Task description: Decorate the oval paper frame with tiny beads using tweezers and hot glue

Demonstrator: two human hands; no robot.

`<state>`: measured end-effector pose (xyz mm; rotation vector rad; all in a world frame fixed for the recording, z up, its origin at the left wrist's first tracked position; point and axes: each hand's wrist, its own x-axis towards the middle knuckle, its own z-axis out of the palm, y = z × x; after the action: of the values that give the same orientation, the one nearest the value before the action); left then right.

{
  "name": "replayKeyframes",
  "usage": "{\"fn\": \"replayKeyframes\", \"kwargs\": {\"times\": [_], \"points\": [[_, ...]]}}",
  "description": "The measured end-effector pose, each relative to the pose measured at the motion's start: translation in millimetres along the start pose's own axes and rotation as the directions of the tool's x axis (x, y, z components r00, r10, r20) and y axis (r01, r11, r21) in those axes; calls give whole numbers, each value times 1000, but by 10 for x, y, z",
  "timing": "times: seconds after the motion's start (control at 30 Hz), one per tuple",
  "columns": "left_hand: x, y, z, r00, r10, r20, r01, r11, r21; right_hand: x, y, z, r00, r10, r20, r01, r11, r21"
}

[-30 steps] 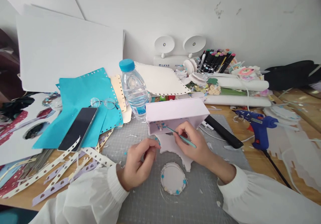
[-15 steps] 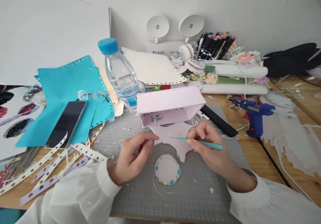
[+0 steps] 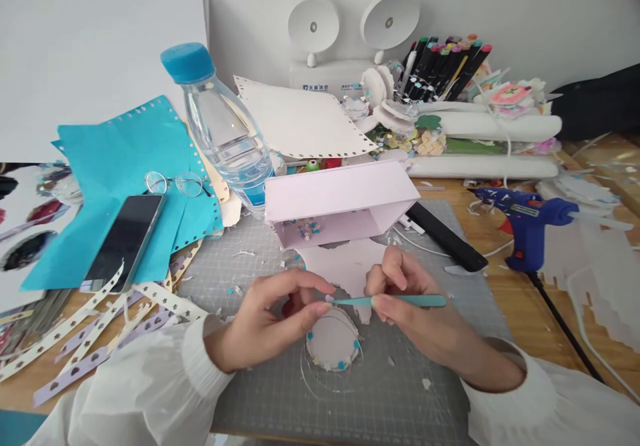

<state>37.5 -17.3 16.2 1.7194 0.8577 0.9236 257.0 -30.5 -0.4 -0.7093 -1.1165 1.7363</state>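
My right hand (image 3: 413, 303) grips a pair of teal tweezers (image 3: 407, 301), held almost level with the tip pointing left. At that tip is a tiny pale lilac piece (image 3: 329, 298), too small to name surely. The thumb and forefinger of my left hand (image 3: 280, 313) are closed about this piece, touching the tweezer tip. Just below them lies a round white paper disc (image 3: 333, 343) on the grey cutting mat (image 3: 280, 399). Small blue and pale bits and thin clear strands run round its rim; its upper edge is partly covered by my fingers. Behind is a torn-edged pale sheet (image 3: 345, 269).
A lilac open box (image 3: 343, 196) with small bits inside lies behind my hands. At left are a water bottle (image 3: 225, 133), a phone (image 3: 125, 239), glasses (image 3: 189, 184) and punched paper strips (image 3: 80, 336). To the right are a black bar (image 3: 445, 236) and a blue glue gun (image 3: 530, 229).
Both hands have come together over the disc's far edge. The tweezer tip has moved down and left to my left fingertips, which have closed on the tiny piece. The view has shifted slightly.
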Motion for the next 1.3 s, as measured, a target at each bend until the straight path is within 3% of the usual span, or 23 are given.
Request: {"fn": "replayKeyframes", "kwargs": {"times": [0.27,0.7,0.83,0.9,0.97,1.0,1.1,1.2,1.3], "points": [[-16,-3,-15,995,-95,-9,94,993,-73,17,6,19,1000,3,-3,-3,1000,8],[-29,18,-23,998,-55,-19,52,994,-97,25,-40,65,1000,-3,-6,2,999,-42],[-21,9,-14,995,-82,-48,78,994,-82,-5,-34,84,997,-71,-44,65,991,-116],[-15,15,-18,992,-107,-72,103,993,-64,-32,-52,106,983,-157,-94,131,962,-239],[-13,28,-29,991,-122,-60,120,992,-43,-58,-92,130,948,-306,-84,237,859,-454],[-15,36,-36,992,-121,-39,120,992,-34,-67,-121,141,924,-383,-18,302,756,-580],[-30,56,-49,991,-123,58,126,991,-55,-59,-217,183,817,-470,335,503,296,-812],[-49,66,-45,978,-128,168,152,978,-142,5,-291,273,665,-414,621,653,-81,-753],[-61,71,-38,974,-126,190,155,977,-148,104,-312,422,534,-344,772,737,-258,-625]]}}
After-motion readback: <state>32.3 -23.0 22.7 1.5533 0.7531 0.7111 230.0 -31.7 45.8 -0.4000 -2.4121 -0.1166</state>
